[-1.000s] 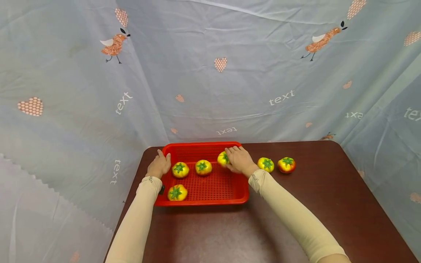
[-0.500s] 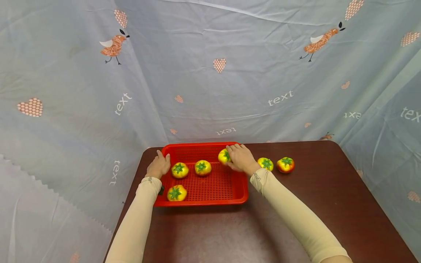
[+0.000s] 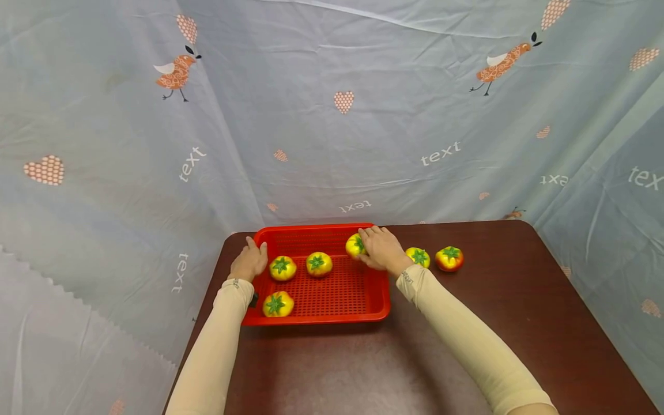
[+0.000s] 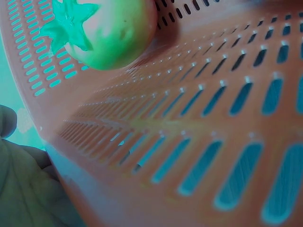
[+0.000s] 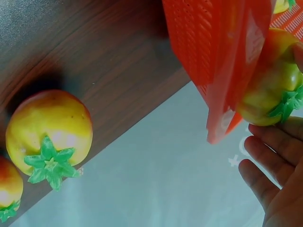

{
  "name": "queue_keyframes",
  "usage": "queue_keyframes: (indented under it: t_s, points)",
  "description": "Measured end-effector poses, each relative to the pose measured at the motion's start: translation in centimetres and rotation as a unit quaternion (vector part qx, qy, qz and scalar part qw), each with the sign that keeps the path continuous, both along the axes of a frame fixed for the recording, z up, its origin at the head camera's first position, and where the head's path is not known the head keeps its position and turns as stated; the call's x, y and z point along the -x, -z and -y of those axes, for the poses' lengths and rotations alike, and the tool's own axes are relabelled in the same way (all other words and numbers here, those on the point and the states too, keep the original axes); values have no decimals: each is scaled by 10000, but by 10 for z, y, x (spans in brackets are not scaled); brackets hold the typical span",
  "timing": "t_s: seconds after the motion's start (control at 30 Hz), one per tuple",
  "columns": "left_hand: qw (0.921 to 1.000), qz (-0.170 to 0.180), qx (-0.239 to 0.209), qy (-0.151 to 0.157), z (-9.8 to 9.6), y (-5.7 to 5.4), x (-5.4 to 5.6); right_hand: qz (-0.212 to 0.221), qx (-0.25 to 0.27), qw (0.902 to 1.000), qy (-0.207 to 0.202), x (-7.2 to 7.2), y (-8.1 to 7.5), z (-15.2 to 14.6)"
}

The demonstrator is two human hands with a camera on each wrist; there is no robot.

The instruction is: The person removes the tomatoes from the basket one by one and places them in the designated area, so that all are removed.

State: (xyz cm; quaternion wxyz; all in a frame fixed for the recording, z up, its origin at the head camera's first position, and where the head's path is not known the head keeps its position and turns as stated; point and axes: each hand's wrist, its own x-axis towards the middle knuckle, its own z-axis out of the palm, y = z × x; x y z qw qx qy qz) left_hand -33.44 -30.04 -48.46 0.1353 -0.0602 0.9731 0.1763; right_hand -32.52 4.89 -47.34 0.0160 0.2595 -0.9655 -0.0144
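Yellow, the tomato pinched by the right hand has been edged towards the back-right corner of the red basket, not yet released; the left hand is loosely spread beside the basket.

- In the head view, the bench is lit softly, with a dull sheen spread at 6 o'clock and a fuzzy shadow cast at 5 o'clock.
- The left wrist view is tinted teal; the basket is washed out, and the left hand at 8 o'clock is left dim.
- In the right wrist view, glare is caught on the loose tomato at 9 o'clock; the held tomato is rendered duller.
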Motion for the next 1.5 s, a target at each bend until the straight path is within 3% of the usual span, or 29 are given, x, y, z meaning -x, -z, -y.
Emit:
queue_keyframes:
  t_s: [0.57, 0.93, 1.5]
  points:
    - [10000, 58, 4, -28, -1, 1, 0, -315, 151, 9994, -27, -3, -13, -14]
    - [10000, 12, 5, -38, -1, 2, 0, -484, 534, 9974, 58, -1, -23, -29]
    - [10000, -13, -63, -21, -1, 2, 0, -373, 597, 9967, 409, 0, -33, -61]
